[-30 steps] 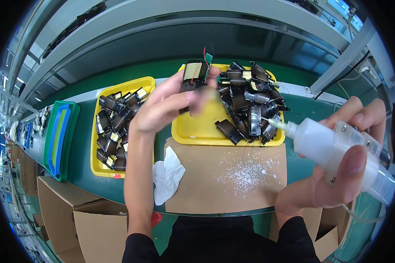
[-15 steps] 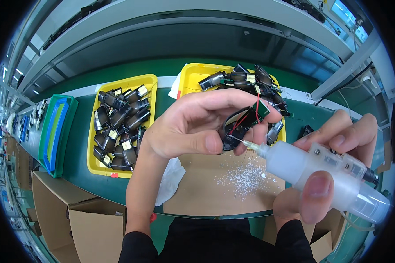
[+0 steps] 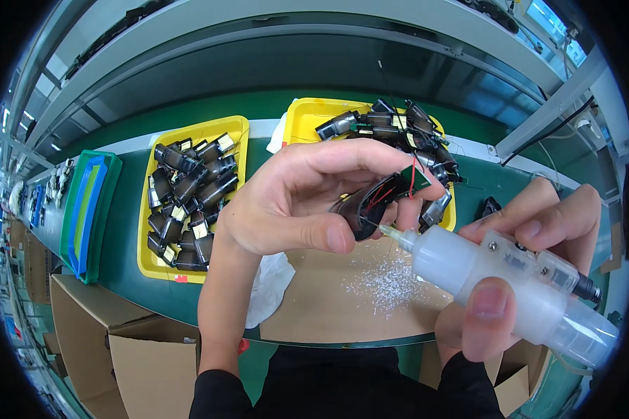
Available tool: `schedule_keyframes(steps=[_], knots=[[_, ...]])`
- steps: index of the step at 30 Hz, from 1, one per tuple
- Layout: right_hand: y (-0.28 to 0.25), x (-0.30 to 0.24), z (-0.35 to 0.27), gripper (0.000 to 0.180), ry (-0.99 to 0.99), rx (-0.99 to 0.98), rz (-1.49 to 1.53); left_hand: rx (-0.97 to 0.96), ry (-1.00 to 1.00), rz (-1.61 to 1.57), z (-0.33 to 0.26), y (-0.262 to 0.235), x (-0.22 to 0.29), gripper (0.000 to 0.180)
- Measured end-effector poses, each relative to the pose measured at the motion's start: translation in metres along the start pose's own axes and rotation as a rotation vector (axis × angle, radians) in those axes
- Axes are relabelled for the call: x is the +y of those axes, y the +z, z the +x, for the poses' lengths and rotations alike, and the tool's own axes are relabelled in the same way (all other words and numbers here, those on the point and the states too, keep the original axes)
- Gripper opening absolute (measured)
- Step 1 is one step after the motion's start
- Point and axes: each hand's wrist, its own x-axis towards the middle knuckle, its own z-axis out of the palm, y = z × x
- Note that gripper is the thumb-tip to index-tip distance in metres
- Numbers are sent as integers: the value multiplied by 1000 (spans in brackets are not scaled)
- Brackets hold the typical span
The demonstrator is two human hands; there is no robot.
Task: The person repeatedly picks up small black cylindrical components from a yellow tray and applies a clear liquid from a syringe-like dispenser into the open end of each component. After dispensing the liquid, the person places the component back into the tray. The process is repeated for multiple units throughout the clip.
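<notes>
My left hand (image 3: pixel 297 199) grips a small black wired part (image 3: pixel 377 202) with red wires and a green board end, held above a brown cardboard sheet (image 3: pixel 342 300). My right hand (image 3: pixel 531 279) clasps a translucent white dispenser bottle (image 3: pixel 510 279), its thin nozzle tip touching the lower edge of the black part. White specks lie scattered on the cardboard below the nozzle.
Two yellow trays (image 3: pixel 241 129) (image 3: pixel 302 115) of several black parts stand on the green bench behind. A white cloth (image 3: pixel 272 286) lies by my left wrist. Green and blue trays (image 3: pixel 84 202) sit far left, cardboard boxes (image 3: pixel 112 335) below, a metal shelf frame (image 3: pixel 552 108) at right.
My left hand brought the black part from over the right tray down toward me. The bottle moved left until its nozzle met the part.
</notes>
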Motion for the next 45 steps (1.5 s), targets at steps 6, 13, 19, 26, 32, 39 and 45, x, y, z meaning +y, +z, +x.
schedule_keyframes(steps=[6,13,19,26,32,39,45], knots=[[-3,-4,1,53,16,-57,-46,-14,13,7,0,-2,-1,70],[-3,-8,-6,57,49,-14,7,-29,22,-20,-2,-4,-3,65],[-1,-16,-7,57,122,-15,61,-53,41,-32,-1,-4,-3,62],[4,-14,-10,58,45,39,104,-75,58,-62,-1,-4,-2,60],[5,-11,-11,59,40,51,116,-92,52,-76,-1,-6,-3,59],[7,-19,-10,59,105,51,79,-69,43,-58,-2,-4,-1,60],[7,-18,-11,59,92,56,54,-64,37,-65,-2,-4,-1,61]])
